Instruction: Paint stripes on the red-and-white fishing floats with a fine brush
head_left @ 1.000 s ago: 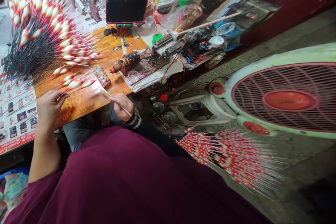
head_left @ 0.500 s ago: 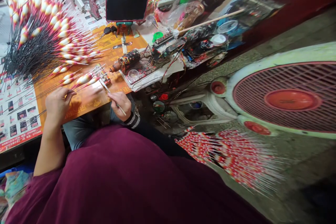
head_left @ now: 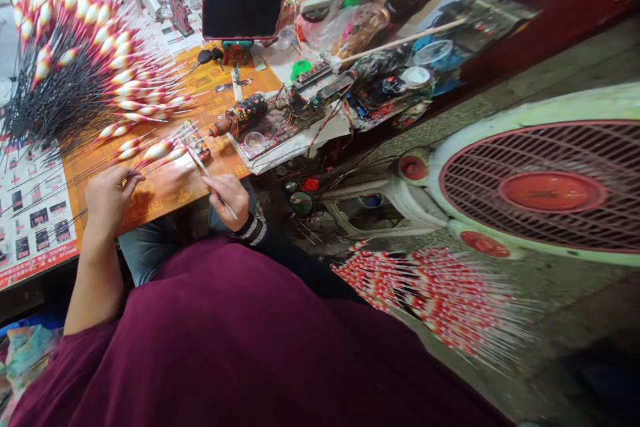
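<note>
My left hand (head_left: 107,197), at the orange-covered edge of the table, is closed in a pinch on the thin stem of a fishing float (head_left: 177,154) with a white and yellow body and red ends. My right hand (head_left: 230,195) grips a slim pale stick (head_left: 199,161), like a brush handle. The stick's far end is by the float's tip; whether they touch I cannot tell. Just beyond lies a small paint-spotted block (head_left: 197,142). More floats (head_left: 129,147) rest on the orange sheet beside my left hand, black stems pointing left.
A large bundle of floats (head_left: 120,70) stands at the left. A phone (head_left: 243,12) is propped at the back, with keys (head_left: 209,57) nearby. A paint-spattered motor (head_left: 245,112) sits right of the block. Red-and-white floats (head_left: 450,300) and a fan (head_left: 545,190) are to the right.
Both hands keep nearly the same pose and hold the same things. The camera view has shifted very slightly.
</note>
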`<state>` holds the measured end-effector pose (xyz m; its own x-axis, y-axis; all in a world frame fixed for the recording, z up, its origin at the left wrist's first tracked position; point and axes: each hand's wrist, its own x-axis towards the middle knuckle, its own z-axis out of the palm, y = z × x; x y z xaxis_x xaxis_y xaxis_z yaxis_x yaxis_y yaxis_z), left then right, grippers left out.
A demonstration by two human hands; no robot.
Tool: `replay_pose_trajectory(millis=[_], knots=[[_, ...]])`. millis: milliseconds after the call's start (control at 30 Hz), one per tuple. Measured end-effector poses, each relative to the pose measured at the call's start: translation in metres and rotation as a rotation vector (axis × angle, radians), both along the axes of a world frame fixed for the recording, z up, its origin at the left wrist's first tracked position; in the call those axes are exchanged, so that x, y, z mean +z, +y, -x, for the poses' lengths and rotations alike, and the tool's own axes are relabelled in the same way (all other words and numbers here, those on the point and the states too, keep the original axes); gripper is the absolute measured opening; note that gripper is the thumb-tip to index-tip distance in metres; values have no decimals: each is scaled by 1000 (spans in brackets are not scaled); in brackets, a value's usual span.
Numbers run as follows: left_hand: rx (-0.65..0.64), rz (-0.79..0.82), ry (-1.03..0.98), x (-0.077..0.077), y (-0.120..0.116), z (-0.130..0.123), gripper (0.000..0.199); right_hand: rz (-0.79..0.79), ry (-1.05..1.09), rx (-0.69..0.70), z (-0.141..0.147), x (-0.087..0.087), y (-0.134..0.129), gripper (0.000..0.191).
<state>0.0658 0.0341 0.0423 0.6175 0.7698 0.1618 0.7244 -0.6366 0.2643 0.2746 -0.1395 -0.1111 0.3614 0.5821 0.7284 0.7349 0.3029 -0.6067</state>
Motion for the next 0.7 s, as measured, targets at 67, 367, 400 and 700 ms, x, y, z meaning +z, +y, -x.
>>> replay_pose_trajectory(millis=[67,367,400,700], knots=[[1,1,0,0,0,0,14,13,5,1,0,-1,0,39],[8,13,2,2,0,-2,11,-4,10,24,0,1,-1,40],[5,13,-2,2,-1,-3,11,-10,10,25,0,1,-1,40],[-1,-2,-15,-1,0,-4,14,6,22,23,0,-4,-1,41]])
